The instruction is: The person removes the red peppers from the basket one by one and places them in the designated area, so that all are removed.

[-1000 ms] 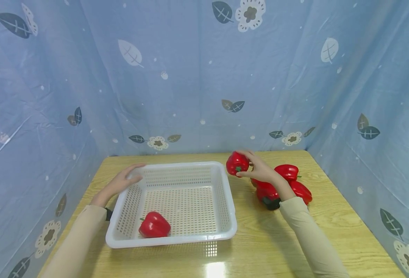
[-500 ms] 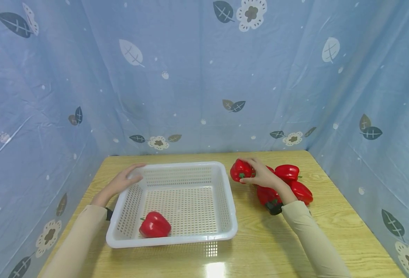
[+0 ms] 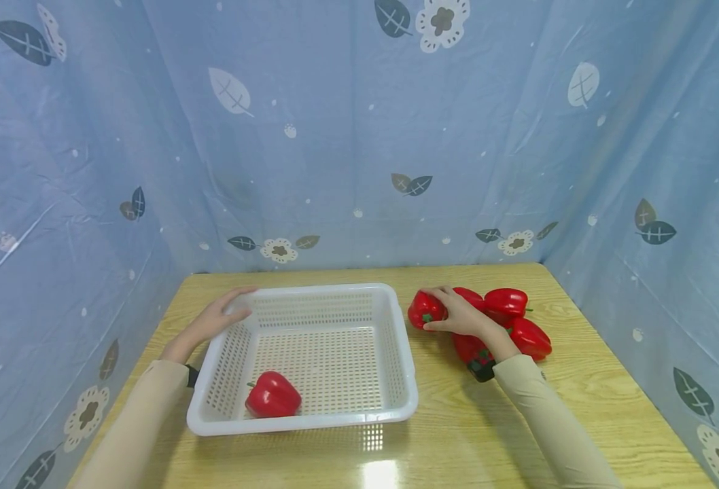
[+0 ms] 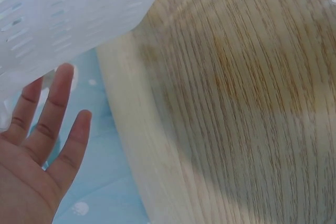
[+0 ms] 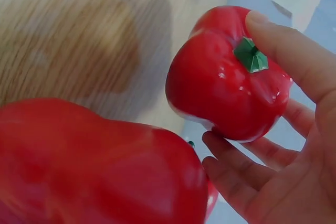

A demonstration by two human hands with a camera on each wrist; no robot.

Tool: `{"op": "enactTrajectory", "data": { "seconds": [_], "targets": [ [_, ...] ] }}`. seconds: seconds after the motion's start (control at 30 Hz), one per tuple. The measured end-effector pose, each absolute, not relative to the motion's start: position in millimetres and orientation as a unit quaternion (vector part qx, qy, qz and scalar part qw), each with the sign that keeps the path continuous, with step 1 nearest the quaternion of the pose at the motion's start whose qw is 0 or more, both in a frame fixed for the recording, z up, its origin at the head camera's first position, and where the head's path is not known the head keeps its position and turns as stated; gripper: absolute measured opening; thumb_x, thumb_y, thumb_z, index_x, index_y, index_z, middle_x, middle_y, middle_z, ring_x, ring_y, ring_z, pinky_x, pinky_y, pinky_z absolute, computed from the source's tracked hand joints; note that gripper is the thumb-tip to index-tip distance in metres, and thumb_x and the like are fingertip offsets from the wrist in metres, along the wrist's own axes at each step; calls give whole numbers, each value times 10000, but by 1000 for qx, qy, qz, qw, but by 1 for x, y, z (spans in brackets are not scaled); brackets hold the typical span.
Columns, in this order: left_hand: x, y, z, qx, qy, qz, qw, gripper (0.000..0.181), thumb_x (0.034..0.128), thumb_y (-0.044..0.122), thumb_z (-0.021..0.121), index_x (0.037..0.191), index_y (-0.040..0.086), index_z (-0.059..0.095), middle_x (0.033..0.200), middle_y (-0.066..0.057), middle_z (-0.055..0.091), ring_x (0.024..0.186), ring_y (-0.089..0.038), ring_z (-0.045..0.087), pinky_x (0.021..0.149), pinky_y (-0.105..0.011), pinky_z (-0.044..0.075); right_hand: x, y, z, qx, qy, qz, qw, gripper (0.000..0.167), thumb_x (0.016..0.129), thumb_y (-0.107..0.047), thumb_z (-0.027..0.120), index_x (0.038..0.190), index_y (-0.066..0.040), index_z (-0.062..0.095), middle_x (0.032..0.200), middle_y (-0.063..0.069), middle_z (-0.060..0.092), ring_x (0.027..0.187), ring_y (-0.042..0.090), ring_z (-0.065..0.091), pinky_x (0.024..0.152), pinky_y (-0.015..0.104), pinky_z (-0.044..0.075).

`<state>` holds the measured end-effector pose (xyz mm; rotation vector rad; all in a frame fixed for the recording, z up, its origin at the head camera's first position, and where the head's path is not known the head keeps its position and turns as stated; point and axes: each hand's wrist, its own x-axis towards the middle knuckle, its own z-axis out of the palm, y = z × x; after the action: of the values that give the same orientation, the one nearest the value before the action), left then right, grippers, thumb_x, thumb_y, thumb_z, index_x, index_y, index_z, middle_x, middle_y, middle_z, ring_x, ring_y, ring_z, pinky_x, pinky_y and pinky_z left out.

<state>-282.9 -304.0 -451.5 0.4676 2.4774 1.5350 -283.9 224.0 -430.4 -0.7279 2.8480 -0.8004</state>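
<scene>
A red bell pepper [image 3: 425, 310] with a green stem sits between the thumb and fingers of my right hand [image 3: 462, 314], low beside the basket. The right wrist view shows my thumb against this pepper [image 5: 226, 77] near its stem, with fingers below and behind it. My left hand [image 3: 215, 319] lies at the far left corner of a white plastic basket [image 3: 301, 426]. In the left wrist view its fingers [image 4: 55, 95] are nearly straight and spread beside the basket wall; its thumb is hidden there. One red bell pepper [image 3: 272, 394] lies inside the basket.
Several more red bell peppers, such as the pepper [image 3: 529, 338] at the right and the pepper [image 3: 506, 303] behind it, lie under and beyond my right wrist. The wooden table [image 3: 457, 435] is bordered by a blue patterned curtain [image 3: 335, 170].
My right hand has moved down and slightly right with the pepper, toward the tabletop beside the basket. The left hand and basket have stayed put.
</scene>
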Motion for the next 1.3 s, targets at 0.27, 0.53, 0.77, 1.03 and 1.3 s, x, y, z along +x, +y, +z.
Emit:
{"op": "enactTrajectory", "data": {
  "seconds": [0.27,0.53,0.77,1.03,1.3],
  "targets": [
    [-284,-304,-452,156,839,513,89,556,929,214,567,1431,233,328,1231,-265,495,810,-364,665,551,-443,570,-281,219,-432,-257,933,-246,51,768,786,-292,741,1412,-73,354,1361,234,367,1207,404,422,965,577,406],
    [-284,-305,-453,154,842,510,88,555,923,225,577,1423,263,339,1244,-255,488,814,-361,665,552,-441,571,-280,218,-436,-254,935,-239,62,783,783,-282,745,1419,-68,341,1365,234,353,1207,413,422,961,580,409],
    [-284,-303,-449,157,842,509,88,556,931,187,563,1434,213,326,1260,-281,471,833,-404,652,554,-433,572,-282,219,-438,-254,937,-232,67,792,778,-296,748,1424,-90,338,1376,226,349,1214,401,423,971,569,407],
    [-280,-300,-443,155,835,519,98,564,932,162,559,1440,186,317,1250,-299,469,839,-457,633,554,-450,570,-286,222,-442,-250,939,-223,78,830,761,-330,759,1432,-101,327,1381,210,351,1223,388,409,963,565,417],
    [-283,-305,-452,168,836,514,87,554,926,218,572,1427,247,337,1253,-254,481,832,-401,653,560,-439,572,-283,223,-437,-249,937,-229,90,806,768,-332,751,1425,-102,344,1398,220,338,1249,394,383,986,572,393]
  ]
}}
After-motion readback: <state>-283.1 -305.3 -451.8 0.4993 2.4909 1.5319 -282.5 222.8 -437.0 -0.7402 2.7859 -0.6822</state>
